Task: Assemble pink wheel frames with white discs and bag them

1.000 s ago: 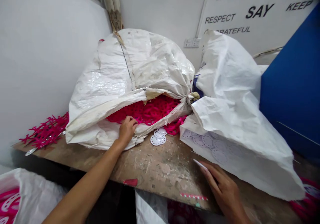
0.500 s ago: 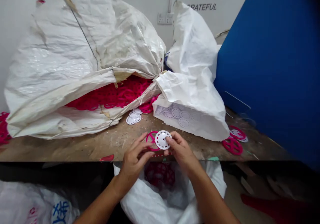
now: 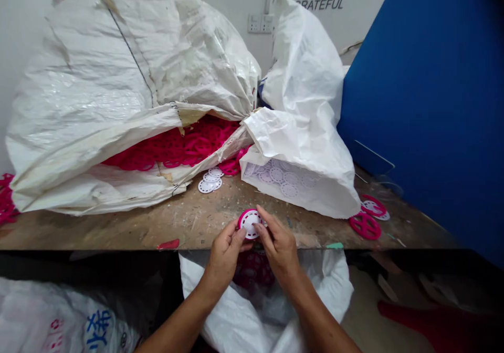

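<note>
Nearest: lower sack (image 3: 271,311) under tabletop edge, at 6 o'clock from hands, pink parts inside. Just above it, disc (image 3: 249,224), white, perforated, seated in pink ring (image 3: 240,221); round, so no long axis, face tilted up, held between both hands at tabletop (image 3: 118,232) edge. Left hand (image 3: 225,256) at 7 o'clock of disc, pinching ring rim. Right hand (image 3: 279,249) at 4 o'clock, fingers pressed on disc face. Farther: white discs (image 3: 208,183) at 11 o'clock, pink wheels (image 3: 365,226) at 3 o'clock, open sack (image 3: 299,185) at 1 o'clock, big sack (image 3: 118,80) at 11 o'clock, blue panel (image 3: 413,106) at 2 o'clock.
</note>
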Action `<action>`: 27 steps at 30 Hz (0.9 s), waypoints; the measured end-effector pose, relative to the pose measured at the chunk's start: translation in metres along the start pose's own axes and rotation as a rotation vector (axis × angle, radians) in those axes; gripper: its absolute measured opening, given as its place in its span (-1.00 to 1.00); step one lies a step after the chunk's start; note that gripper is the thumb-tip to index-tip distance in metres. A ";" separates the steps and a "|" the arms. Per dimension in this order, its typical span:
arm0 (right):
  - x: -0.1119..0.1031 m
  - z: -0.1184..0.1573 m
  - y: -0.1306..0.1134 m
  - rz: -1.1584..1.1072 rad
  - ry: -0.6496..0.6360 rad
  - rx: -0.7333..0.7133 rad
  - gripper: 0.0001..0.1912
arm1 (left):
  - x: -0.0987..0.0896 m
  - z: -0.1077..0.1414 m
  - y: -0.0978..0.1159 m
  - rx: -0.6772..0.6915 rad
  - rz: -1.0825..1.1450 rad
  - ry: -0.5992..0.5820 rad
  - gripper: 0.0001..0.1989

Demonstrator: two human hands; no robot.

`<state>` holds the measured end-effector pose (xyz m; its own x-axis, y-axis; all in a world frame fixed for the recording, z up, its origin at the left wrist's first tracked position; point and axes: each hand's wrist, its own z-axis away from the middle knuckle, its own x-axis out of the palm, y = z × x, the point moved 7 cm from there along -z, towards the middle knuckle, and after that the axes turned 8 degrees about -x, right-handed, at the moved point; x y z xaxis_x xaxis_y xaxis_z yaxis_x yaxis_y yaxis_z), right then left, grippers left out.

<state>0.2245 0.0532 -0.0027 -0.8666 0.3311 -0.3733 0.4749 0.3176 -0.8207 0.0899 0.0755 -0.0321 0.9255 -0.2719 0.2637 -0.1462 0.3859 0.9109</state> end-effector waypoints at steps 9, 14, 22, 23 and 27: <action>-0.001 -0.005 0.006 -0.139 -0.173 0.178 -0.76 | -0.011 0.006 0.015 0.167 -0.461 0.018 -0.62; -0.002 0.003 0.007 -0.270 -0.132 0.246 -0.74 | 0.004 0.012 0.003 0.028 -0.203 -0.124 -0.54; 0.010 0.025 0.001 -0.311 -0.274 0.219 -0.75 | -0.003 0.016 -0.014 -0.039 -0.221 -0.033 -0.53; 0.010 0.024 -0.001 -0.298 -0.297 0.210 -0.75 | -0.005 0.016 -0.017 -0.051 -0.224 -0.032 -0.52; -0.003 0.002 0.002 -0.207 -0.420 0.191 -0.69 | -0.010 0.022 -0.017 -0.100 -0.348 -0.172 -0.53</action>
<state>0.2279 0.0512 -0.0039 -0.9451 -0.1202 -0.3039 0.2842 0.1572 -0.9458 0.0755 0.0520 -0.0425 0.8404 -0.5419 0.0016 0.2084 0.3259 0.9222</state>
